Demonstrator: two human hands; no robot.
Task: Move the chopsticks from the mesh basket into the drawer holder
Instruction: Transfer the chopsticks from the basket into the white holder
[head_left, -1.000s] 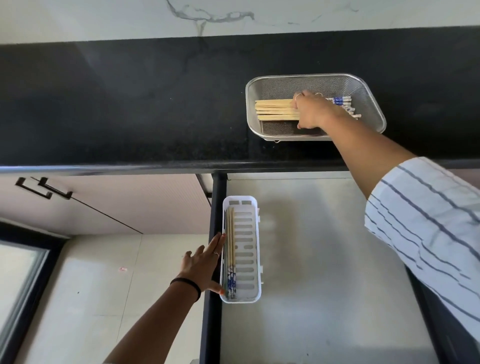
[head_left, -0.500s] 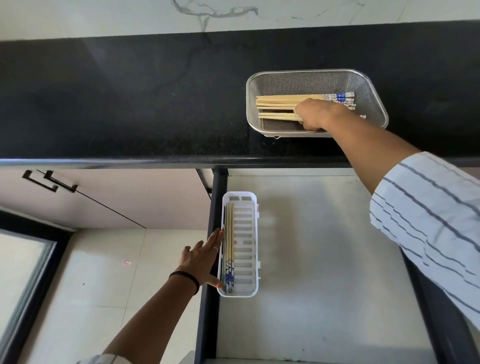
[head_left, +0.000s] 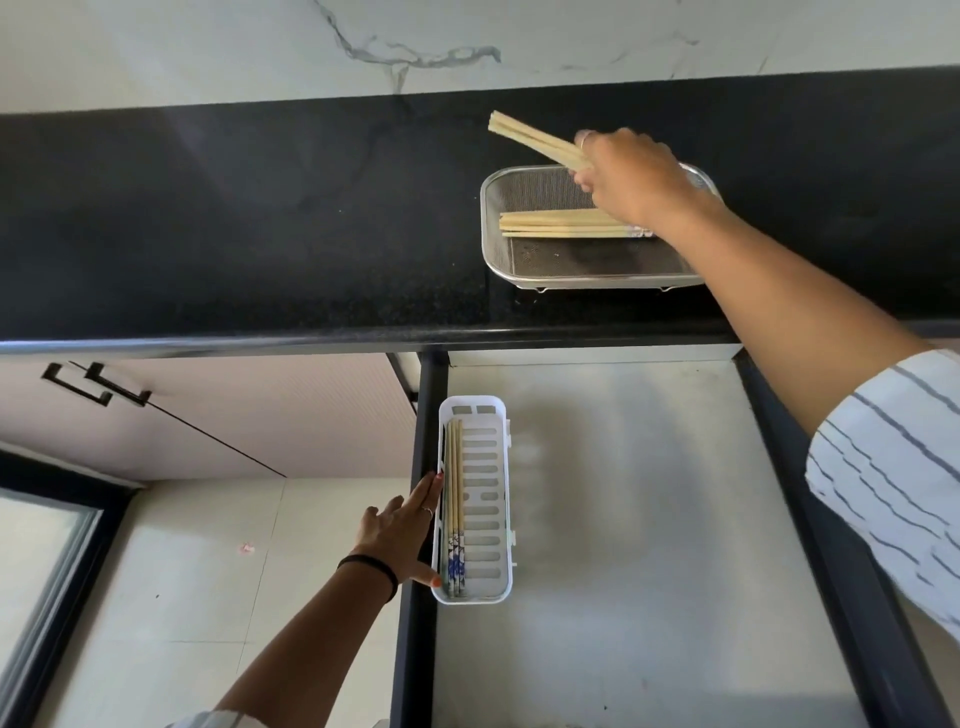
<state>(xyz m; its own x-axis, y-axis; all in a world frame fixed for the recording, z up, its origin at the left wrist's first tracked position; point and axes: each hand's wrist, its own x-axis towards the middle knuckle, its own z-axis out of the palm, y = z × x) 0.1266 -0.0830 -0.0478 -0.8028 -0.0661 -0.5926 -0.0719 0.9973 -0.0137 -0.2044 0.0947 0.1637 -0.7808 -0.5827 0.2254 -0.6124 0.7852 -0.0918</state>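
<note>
Left hand (head_left: 404, 540) lies flat with fingers (head_left: 427, 496) spread wide, holding nothing; the fingertips and thumb tip touch the outer left wall of the white holder (head_left: 485, 592), which sits at the left edge of the open drawer (head_left: 649, 519). Just right of those fingers, several chopsticks (head_left: 455, 499) lie lengthwise in the holder, patterned ends nearest the thumb; their exact count is hard to make out. Mesh basket (head_left: 519, 270) stands on the black counter (head_left: 234, 218); its right end is hidden behind the forearm. Right hand (head_left: 631, 174), above the basket, is closed around a bundle (head_left: 535, 139) whose plain ends fan up and left of the fingers, the other ends hidden in the palm. Below those fingers, remaining sticks (head_left: 563, 224) lie in the basket, their right ends mostly covered by the wrist.
</note>
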